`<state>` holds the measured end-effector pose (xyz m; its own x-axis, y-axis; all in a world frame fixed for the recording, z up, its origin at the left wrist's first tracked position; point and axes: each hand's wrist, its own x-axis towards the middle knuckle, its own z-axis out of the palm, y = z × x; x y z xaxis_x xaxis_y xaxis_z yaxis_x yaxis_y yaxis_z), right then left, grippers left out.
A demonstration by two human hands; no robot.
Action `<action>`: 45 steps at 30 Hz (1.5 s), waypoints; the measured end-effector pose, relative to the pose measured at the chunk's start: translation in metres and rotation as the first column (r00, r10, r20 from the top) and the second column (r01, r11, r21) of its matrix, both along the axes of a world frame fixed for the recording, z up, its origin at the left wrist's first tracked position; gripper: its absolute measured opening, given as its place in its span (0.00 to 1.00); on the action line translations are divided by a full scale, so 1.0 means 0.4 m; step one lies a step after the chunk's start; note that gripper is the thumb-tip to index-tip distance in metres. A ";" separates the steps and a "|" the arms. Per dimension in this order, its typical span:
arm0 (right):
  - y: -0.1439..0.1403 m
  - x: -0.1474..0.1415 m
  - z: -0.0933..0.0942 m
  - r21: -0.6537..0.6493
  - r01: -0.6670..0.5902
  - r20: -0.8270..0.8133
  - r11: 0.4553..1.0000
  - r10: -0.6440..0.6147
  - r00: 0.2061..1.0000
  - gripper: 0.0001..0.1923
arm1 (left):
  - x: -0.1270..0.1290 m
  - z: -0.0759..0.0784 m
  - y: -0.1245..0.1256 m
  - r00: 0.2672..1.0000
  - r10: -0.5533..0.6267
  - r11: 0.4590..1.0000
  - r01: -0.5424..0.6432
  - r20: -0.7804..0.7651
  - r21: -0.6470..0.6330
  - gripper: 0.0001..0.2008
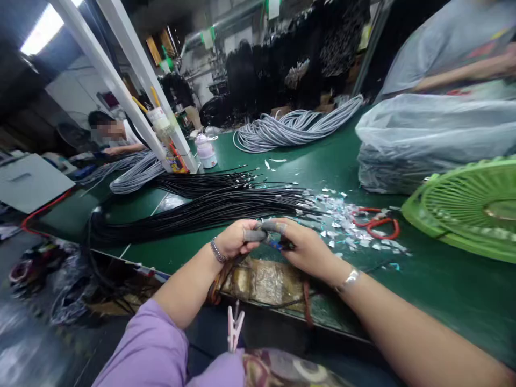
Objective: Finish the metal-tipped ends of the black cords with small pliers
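My left hand [236,240] and my right hand [304,248] meet at the near edge of the green table [443,285]. Both have grey finger covers on the fingertips. Together they pinch a thin cable end with a small blue piece [275,244] between them. A long bundle of black cables [209,207] lies just beyond my hands, stretching left. Its bare tips point right toward a scatter of small white and clear scraps [342,217].
Red-handled scissors [377,223] lie among the scraps. A green fan grille [467,207] sits at the right, a clear plastic bag of cables [435,140] behind it. Grey cable coils [298,126] lie far back. A small white bottle [207,150] stands by a white post. Other people work at left and upper right.
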<state>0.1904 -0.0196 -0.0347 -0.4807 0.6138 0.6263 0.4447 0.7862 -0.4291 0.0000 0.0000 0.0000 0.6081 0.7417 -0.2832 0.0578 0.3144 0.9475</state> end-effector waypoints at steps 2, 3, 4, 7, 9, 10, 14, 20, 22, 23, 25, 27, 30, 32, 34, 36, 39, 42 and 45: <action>-0.002 0.007 0.004 0.005 0.005 0.011 1.000 -0.005 1.000 0.30 | 0.002 0.003 -0.001 1.000 -0.015 1.000 0.015 0.001 0.005 0.21; -0.002 0.009 0.006 0.005 0.006 0.010 1.000 -0.006 1.000 0.29 | 0.003 0.003 -0.001 1.000 -0.023 1.000 0.023 -0.003 0.007 0.21; -0.002 0.011 0.008 0.002 0.006 0.004 1.000 -0.006 1.000 0.27 | 0.004 0.003 -0.001 0.999 -0.032 0.999 0.032 -0.010 0.011 0.21; 0.000 0.011 0.017 -0.016 0.001 -0.042 1.000 -0.002 0.999 0.19 | 0.002 0.000 0.003 0.997 -0.058 0.998 0.060 -0.048 0.024 0.23; 0.002 0.007 0.021 -0.052 -0.018 -0.075 0.999 0.014 0.997 0.14 | -0.003 -0.004 0.008 0.990 -0.102 0.994 0.104 -0.093 0.019 0.24; 0.004 0.005 0.022 -0.075 -0.024 -0.092 0.997 0.017 0.996 0.12 | -0.007 -0.007 0.011 0.985 -0.132 0.991 0.134 -0.112 0.012 0.24; 0.008 -0.001 0.021 -0.222 0.035 -0.208 0.974 -0.083 0.975 0.10 | -0.018 -0.013 0.020 0.982 -0.155 0.987 0.158 -0.110 0.019 0.25; 0.009 -0.004 0.015 -0.488 -0.032 -0.289 0.872 -0.127 0.949 0.10 | -0.037 0.017 0.001 0.998 0.047 0.984 -0.039 -0.040 0.174 0.27; 0.007 -0.005 0.013 -0.481 -0.032 -0.265 0.876 -0.110 0.958 0.09 | -0.061 0.040 -0.026 0.990 0.139 0.958 -0.129 -0.022 0.256 0.27; 0.005 -0.005 0.013 -0.468 -0.026 -0.247 0.883 -0.102 0.964 0.09 | -0.078 0.052 -0.046 0.982 0.189 0.940 -0.178 -0.010 0.292 0.27; -0.001 -0.004 0.017 -0.432 -0.012 -0.198 0.902 -0.081 0.977 0.09 | -0.117 0.069 -0.098 0.956 0.292 0.899 -0.278 0.010 0.338 0.25; -0.008 -0.001 0.025 -0.380 -0.016 -0.134 0.925 -0.038 0.990 0.09 | -0.158 0.070 -0.167 0.924 0.383 0.866 -0.364 0.014 0.341 0.24; -0.022 0.001 0.045 -0.320 -0.093 -0.043 0.943 0.084 0.996 0.11 | -0.203 0.039 -0.288 0.852 0.523 0.810 -0.506 0.024 0.298 0.24; -0.039 -0.001 0.060 -0.305 -0.139 -0.009 0.942 0.143 0.990 0.11 | -0.216 0.009 -0.366 0.793 0.609 0.762 -0.593 0.024 0.259 0.24; -0.071 -0.009 0.076 -0.305 -0.151 -0.027 0.940 0.150 0.988 0.12 | -0.218 -0.017 -0.432 0.740 0.672 0.718 -0.659 0.025 0.226 0.26; -0.124 -0.023 0.095 -0.333 -0.162 -0.083 0.929 0.143 0.986 0.10 | -0.213 -0.035 -0.484 0.697 0.717 0.677 -0.705 0.027 0.211 0.26; -0.230 -0.054 0.116 -0.406 -0.260 -0.181 0.876 0.202 0.963 0.09 | -0.199 -0.053 -0.537 0.679 0.734 0.660 -0.718 0.015 0.222 0.26; -0.324 -0.096 0.106 -0.471 -0.316 -0.218 0.824 0.239 0.946 0.09 | -0.182 -0.075 -0.567 0.709 0.705 0.687 -0.682 -0.007 0.251 0.26; -0.373 -0.135 0.067 -0.552 -0.285 -0.219 0.784 0.193 0.956 0.11 | -0.166 -0.099 -0.583 0.746 0.666 0.718 -0.632 -0.022 0.294 0.26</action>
<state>0.1365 -0.1688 -0.0080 -0.5937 0.7578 0.2706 0.1736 0.4490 -0.8765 -0.0665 -0.2331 -0.0397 -0.0746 0.9950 -0.0664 0.0447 0.0699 0.9966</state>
